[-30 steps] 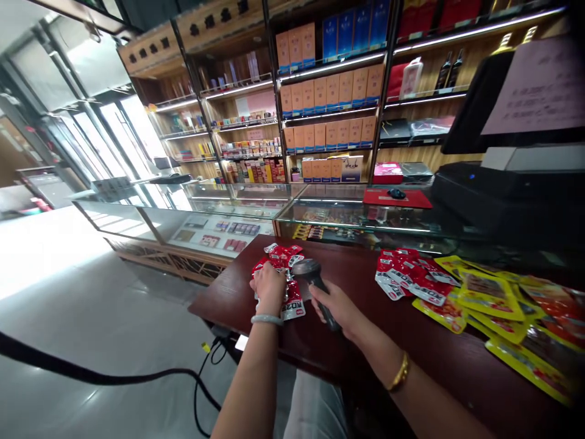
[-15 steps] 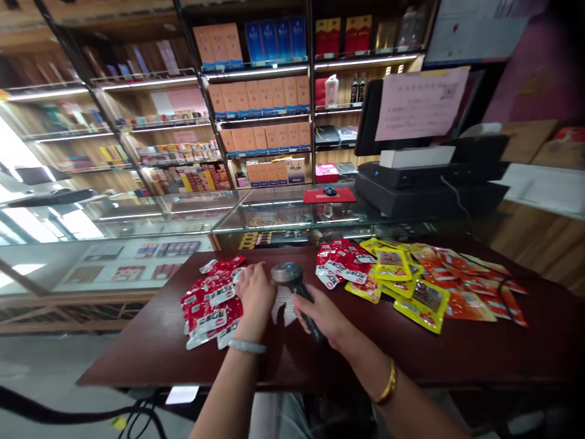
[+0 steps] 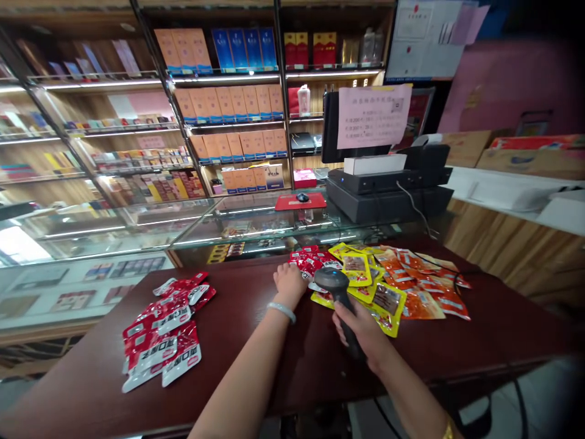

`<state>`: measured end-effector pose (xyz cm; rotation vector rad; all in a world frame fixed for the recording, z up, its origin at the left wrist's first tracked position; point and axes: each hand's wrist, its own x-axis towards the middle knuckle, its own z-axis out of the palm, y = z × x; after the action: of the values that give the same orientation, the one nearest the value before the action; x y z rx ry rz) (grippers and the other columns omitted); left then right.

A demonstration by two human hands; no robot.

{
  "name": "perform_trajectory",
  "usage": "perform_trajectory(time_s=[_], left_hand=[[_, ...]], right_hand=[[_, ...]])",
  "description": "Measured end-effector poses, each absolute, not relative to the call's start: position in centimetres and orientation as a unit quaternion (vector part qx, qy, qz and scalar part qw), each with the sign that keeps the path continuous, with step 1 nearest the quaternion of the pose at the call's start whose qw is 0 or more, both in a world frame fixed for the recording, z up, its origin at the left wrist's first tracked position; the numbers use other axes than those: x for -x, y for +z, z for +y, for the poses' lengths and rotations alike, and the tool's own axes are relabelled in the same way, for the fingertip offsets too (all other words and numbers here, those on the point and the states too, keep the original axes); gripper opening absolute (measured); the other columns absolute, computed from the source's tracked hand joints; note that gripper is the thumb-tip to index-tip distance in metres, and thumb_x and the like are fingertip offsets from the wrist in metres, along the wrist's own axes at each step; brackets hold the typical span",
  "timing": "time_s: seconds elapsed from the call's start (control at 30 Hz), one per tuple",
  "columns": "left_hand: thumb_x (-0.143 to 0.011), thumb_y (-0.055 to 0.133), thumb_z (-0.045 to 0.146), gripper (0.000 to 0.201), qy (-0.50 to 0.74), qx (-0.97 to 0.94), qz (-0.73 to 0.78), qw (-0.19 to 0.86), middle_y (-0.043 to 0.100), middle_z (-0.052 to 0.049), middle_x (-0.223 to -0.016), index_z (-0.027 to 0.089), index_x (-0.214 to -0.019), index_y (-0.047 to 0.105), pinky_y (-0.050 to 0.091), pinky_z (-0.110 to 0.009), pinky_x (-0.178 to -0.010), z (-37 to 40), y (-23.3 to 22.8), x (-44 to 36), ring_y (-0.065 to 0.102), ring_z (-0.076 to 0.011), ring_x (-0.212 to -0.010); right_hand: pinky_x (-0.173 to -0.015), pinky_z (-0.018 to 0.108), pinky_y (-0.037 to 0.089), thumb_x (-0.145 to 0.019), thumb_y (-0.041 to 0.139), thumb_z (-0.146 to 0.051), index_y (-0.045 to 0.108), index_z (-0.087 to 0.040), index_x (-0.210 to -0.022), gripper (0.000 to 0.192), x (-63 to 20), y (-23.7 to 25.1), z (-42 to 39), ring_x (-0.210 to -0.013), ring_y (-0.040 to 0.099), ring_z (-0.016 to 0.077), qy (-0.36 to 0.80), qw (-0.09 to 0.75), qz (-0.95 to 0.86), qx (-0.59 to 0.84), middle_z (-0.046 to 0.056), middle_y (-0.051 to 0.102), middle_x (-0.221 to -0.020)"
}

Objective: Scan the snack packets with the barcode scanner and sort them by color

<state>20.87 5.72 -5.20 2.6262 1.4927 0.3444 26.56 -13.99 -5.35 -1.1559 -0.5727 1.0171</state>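
My right hand (image 3: 361, 329) grips a black handheld barcode scanner (image 3: 336, 285), its head pointing away from me over the snack packets. My left hand (image 3: 289, 283), a pale bangle on its wrist, rests on the near edge of a small pile of red packets (image 3: 311, 262) in the middle of the dark wooden table (image 3: 256, 341). Whether its fingers hold a packet cannot be seen. Yellow packets (image 3: 365, 286) and orange packets (image 3: 420, 286) spread to the right of them. A separate heap of red-and-white packets (image 3: 162, 329) lies at the left.
A glass display counter (image 3: 192, 225) runs behind the table, with a red mouse pad (image 3: 299, 201) and a black cash register with monitor (image 3: 384, 183) on it. Shelves of boxed goods (image 3: 228, 110) fill the back wall. A wooden counter (image 3: 516, 244) stands at the right.
The view has swung right. My left hand left the red heap at the left and reached across to the red packets in the middle; the scanner moved right with my right hand.
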Motion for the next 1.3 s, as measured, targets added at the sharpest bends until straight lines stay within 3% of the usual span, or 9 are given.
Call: perform_trajectory(time_s=[0.1, 0.2, 0.47, 0.57, 0.67, 0.77, 0.9, 1.13, 1.3], left_hand=[[-0.077, 0.071, 0.047, 0.052, 0.13, -0.855, 0.501, 0.042, 0.062, -0.02, -0.122, 0.013, -0.114, 0.059, 0.04, -0.041, -0.096, 5.9, -5.6, -20.7, 0.053, -0.034, -0.12], [-0.08, 0.07, 0.04, 0.045, 0.138, -0.851, 0.503, 0.064, 0.067, -0.019, -0.112, 0.013, -0.113, 0.055, 0.041, -0.039, -0.092, 5.8, -5.4, -20.1, 0.06, -0.032, -0.114], [-0.085, 0.066, 0.031, 0.032, 0.23, -0.779, 0.521, 0.261, 0.074, -0.009, -0.102, 0.021, -0.112, 0.053, 0.043, -0.028, -0.074, 4.8, -4.8, -14.0, 0.069, -0.0227, -0.095], [-0.085, 0.067, 0.031, 0.032, 0.268, -0.751, 0.525, 0.298, 0.074, -0.008, -0.099, 0.021, -0.112, 0.053, 0.043, -0.026, -0.071, 4.2, -5.2, -10.6, 0.069, -0.0212, -0.089], [-0.085, 0.068, 0.03, 0.031, 0.286, -0.731, 0.539, 0.305, 0.073, -0.007, -0.096, 0.02, -0.11, 0.054, 0.044, -0.026, -0.073, 4.0, -5.4, -7.5, 0.069, -0.0208, -0.089], [-0.084, 0.067, 0.029, 0.028, 0.288, -0.717, 0.56, 0.299, 0.073, -0.007, -0.096, 0.02, -0.107, 0.055, 0.044, -0.027, -0.075, 4.2, -5.3, -4.7, 0.069, -0.0214, -0.091], [-0.085, 0.066, 0.033, 0.035, 0.295, -0.691, 0.6, 0.276, 0.073, -0.01, -0.104, 0.019, -0.115, 0.054, 0.045, -0.029, -0.078, 5.0, -5.1, -1.0, 0.069, -0.0241, -0.097], [-0.089, 0.056, 0.036, 0.05, 0.258, -0.662, 0.7, 0.071, 0.071, -0.019, -0.112, 0.012, -0.132, 0.048, 0.04, -0.039, -0.093, 6.9, -4.2, 6.1, 0.064, -0.0321, -0.113], [-0.089, 0.051, 0.039, 0.047, 0.224, -0.637, 0.737, 0.025, 0.07, -0.02, -0.11, 0.013, -0.128, 0.051, 0.039, -0.043, -0.094, 9.0, -4.0, 9.4, 0.062, -0.0336, -0.112]], right_hand=[[-0.036, 0.019, 0.032, -0.073, 0.074, -0.063, 0.052, -0.023, -0.095, 0.051, -26.9, -5.8, -14.2, -0.038, 0.039, 0.0074, 0.449, 0.684, -0.25, 0.518, -0.01, 0.05, -0.055], [-0.036, 0.019, 0.032, -0.074, 0.073, -0.064, 0.051, -0.023, -0.095, 0.051, -26.7, -6.0, -14.0, -0.038, 0.039, 0.0071, 0.45, 0.681, -0.256, 0.518, -0.01, 0.05, -0.055], [-0.041, 0.02, 0.032, -0.08, 0.073, -0.057, 0.049, -0.022, -0.087, 0.043, -23.7, -4.2, -13.1, -0.043, 0.04, 0.0071, 0.465, 0.681, -0.303, 0.477, -0.008, 0.049, -0.059], [-0.041, 0.02, 0.032, -0.08, 0.073, -0.057, 0.047, -0.022, -0.084, 0.043, -21.9, -3.8, -11.7, -0.044, 0.041, 0.007, 0.47, 0.678, -0.33, 0.459, -0.008, 0.05, -0.06], [-0.04, 0.02, 0.031, -0.079, 0.073, -0.059, 0.051, -0.022, -0.093, 0.046, -19.7, -3.6, -10.0, -0.043, 0.04, 0.0076, 0.488, 0.665, -0.346, 0.448, -0.008, 0.049, -0.059], [-0.04, 0.021, 0.031, -0.079, 0.073, -0.06, 0.054, -0.021, -0.103, 0.05, -17.5, -3.2, -8.7, -0.043, 0.039, 0.0082, 0.511, 0.65, -0.357, 0.434, -0.008, 0.048, -0.058], [-0.041, 0.02, 0.032, -0.079, 0.073, -0.059, 0.055, -0.021, -0.102, 0.048, -14.5, -2.9, -7.0, -0.044, 0.041, 0.0085, 0.54, 0.62, -0.37, 0.432, -0.008, 0.049, -0.059], [-0.04, 0.02, 0.032, -0.078, 0.072, -0.06, 0.053, -0.022, -0.091, 0.045, -8.9, -3.5, -3.2, -0.042, 0.041, 0.0078, 0.573, 0.553, -0.419, 0.436, -0.008, 0.05, -0.058], [-0.04, 0.019, 0.033, -0.077, 0.072, -0.061, 0.052, -0.021, -0.088, 0.046, -6.3, -4.2, -1.9, -0.041, 0.041, 0.007, 0.59, 0.525, -0.433, 0.435, -0.01, 0.049, -0.055]])
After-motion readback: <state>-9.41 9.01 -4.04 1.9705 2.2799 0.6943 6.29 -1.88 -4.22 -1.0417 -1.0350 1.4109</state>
